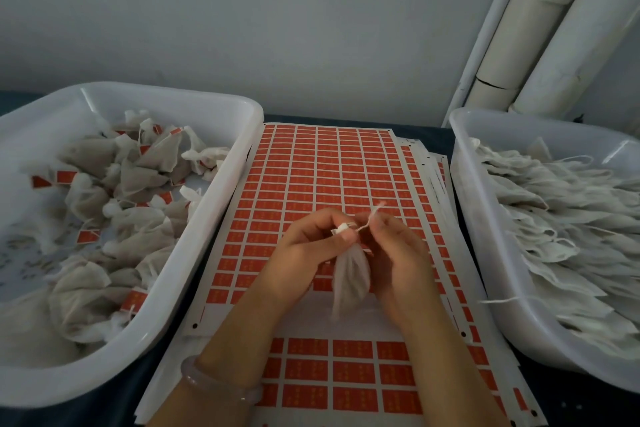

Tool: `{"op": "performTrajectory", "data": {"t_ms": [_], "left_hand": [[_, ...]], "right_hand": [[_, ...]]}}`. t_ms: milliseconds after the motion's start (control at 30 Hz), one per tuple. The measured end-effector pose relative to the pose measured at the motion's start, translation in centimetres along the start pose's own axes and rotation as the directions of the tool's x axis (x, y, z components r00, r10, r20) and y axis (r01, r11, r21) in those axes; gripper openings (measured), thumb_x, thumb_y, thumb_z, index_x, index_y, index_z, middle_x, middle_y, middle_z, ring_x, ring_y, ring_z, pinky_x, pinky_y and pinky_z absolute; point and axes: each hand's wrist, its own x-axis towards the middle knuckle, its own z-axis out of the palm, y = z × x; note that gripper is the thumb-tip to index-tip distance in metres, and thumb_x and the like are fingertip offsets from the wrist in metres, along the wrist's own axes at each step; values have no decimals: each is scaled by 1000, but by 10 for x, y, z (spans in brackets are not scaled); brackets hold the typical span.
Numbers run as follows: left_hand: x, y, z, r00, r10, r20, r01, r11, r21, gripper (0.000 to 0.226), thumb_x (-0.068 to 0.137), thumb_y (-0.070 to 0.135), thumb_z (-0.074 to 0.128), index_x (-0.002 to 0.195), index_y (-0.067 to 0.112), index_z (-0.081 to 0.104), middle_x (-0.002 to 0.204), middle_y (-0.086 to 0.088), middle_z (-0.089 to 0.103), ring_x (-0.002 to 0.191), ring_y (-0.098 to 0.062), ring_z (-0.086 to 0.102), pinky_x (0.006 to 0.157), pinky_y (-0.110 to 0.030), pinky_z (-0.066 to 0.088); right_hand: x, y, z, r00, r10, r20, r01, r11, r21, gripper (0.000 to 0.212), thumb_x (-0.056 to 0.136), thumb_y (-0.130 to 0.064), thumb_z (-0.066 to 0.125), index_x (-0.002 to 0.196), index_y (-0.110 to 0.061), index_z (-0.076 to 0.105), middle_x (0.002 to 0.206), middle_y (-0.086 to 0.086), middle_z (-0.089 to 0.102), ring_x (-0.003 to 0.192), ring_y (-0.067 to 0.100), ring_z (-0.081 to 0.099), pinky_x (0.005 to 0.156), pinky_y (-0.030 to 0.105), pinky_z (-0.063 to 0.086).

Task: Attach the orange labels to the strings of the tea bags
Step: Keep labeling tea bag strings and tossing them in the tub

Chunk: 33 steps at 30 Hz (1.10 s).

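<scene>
A white tea bag (350,279) hangs between my hands over the sheet of orange labels (311,177). My left hand (308,253) pinches the bag's gathered top near a small white knot. My right hand (394,253) pinches the thin white string (372,217), whose loose end sticks up and to the right. No orange label is visible on this string.
A white bin (214,204) on the left holds several tea bags with orange labels attached. A white bin (467,218) on the right holds several unlabelled bags with loose strings. More label sheets (346,374) are stacked under the top one. White pipes (540,31) run up the wall at back right.
</scene>
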Motion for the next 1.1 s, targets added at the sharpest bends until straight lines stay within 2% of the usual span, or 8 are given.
{"op": "performTrajectory", "data": {"t_ms": [100,200,333,567,667,733,867,1100], "left_hand": [[2,-3,2,996,91,-4,-91,994,54,11,87,8,49,86,0,56,90,-8,59,93,-22,57,88,-34,47],[2,-4,-4,996,84,-14,-83,995,57,12,88,12,49,83,6,58,85,-5,55,88,-23,53,85,-37,44],[2,-4,-10,999,42,-15,-41,998,38,11,86,24,58,81,17,64,85,-12,55,86,-29,52,81,-40,45],[2,-2,-8,999,-37,13,38,998,-40,14,86,15,53,87,7,64,91,-14,60,93,-30,57,84,-38,49],[2,2,-6,998,-58,-5,58,996,-70,13,83,14,55,77,12,67,81,-7,62,84,-22,61,77,-29,53],[2,5,-4,997,-56,-53,53,997,-51,16,81,13,57,69,16,68,73,-3,63,76,-18,62,71,-27,53],[1,4,0,976,4,-218,31,987,155,19,87,8,61,69,11,68,68,-2,66,69,-14,63,67,-20,53],[3,3,6,917,77,-391,-4,983,184,21,81,-2,65,73,15,73,73,-2,71,69,-13,68,62,-18,53]], "right_hand": [[3,0,-3,1000,20,-14,-20,999,45,22,89,-13,53,94,-15,74,98,10,72,94,23,67,75,29,54],[0,-2,-2,996,15,91,-15,1000,1,22,74,-29,66,93,-23,76,100,5,72,97,20,68,78,29,54],[-3,1,0,995,-6,102,19,992,-126,39,56,-51,74,89,-30,76,98,1,72,99,21,67,90,41,52],[-3,1,0,993,-52,109,61,995,-81,31,58,-47,74,83,-28,77,90,0,73,91,17,69,73,24,54],[-3,1,1,990,-83,117,99,986,-134,20,62,-43,72,77,-30,74,82,-4,71,83,12,68,70,21,52],[-3,2,1,987,-98,128,123,971,-205,5,71,-35,69,72,-31,70,76,-9,68,75,6,66,65,16,51],[-1,7,2,985,-149,83,168,935,-314,18,86,-13,64,76,-27,66,79,-10,68,77,5,65,67,14,51],[-1,11,7,910,-409,63,381,768,-515,8,83,-19,59,78,-25,59,75,-10,59,70,6,57,61,12,47]]}}
